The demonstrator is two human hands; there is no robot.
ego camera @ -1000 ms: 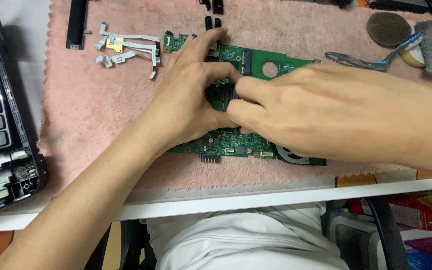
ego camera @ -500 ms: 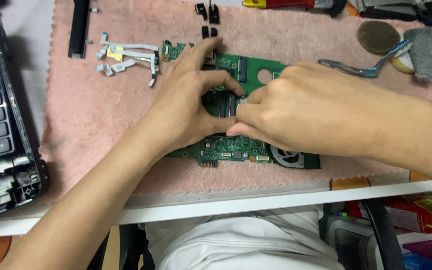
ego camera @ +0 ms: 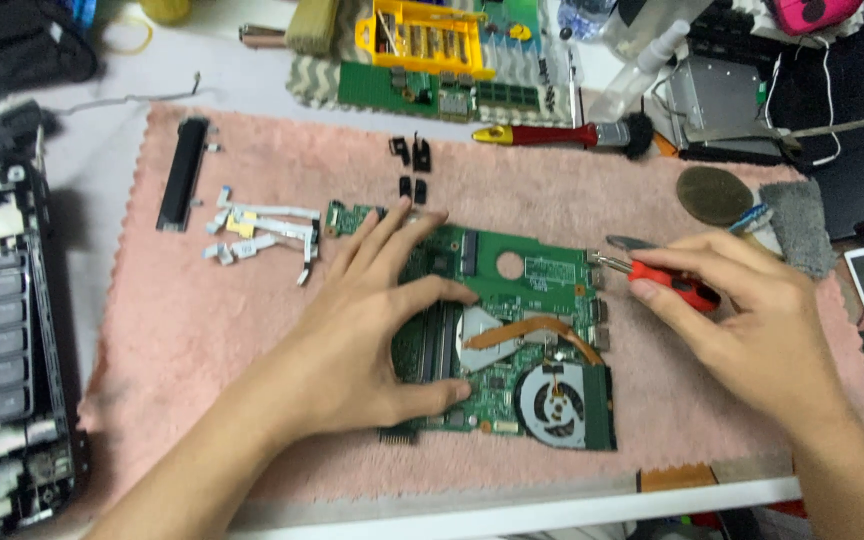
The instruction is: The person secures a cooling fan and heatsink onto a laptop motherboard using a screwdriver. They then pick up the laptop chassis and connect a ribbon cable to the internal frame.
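A green laptop motherboard [ego camera: 542, 290] with a copper heat pipe and a round fan [ego camera: 550, 402] lies on a pink towel [ego camera: 202, 330]. My left hand [ego camera: 372, 320] rests flat on the board's left half, fingers spread. To the right of the board, my right hand [ego camera: 752, 320] grips a red-handled screwdriver [ego camera: 667, 283], whose metal tip points left at the board's right edge.
Flat ribbon cables [ego camera: 262, 232], a black bar [ego camera: 182, 172] and small black clips [ego camera: 410, 165] lie on the towel's far side. A laptop keyboard shell [ego camera: 2, 350] sits at left. A red-handled brush [ego camera: 552, 133], a yellow parts box [ego camera: 422, 38] and a round dark pad [ego camera: 714, 195] lie beyond.
My right hand has left the board's centre and moved right, now gripping the red screwdriver. The heat pipe and fan are uncovered. The view has tilted up toward the far side of the desk.
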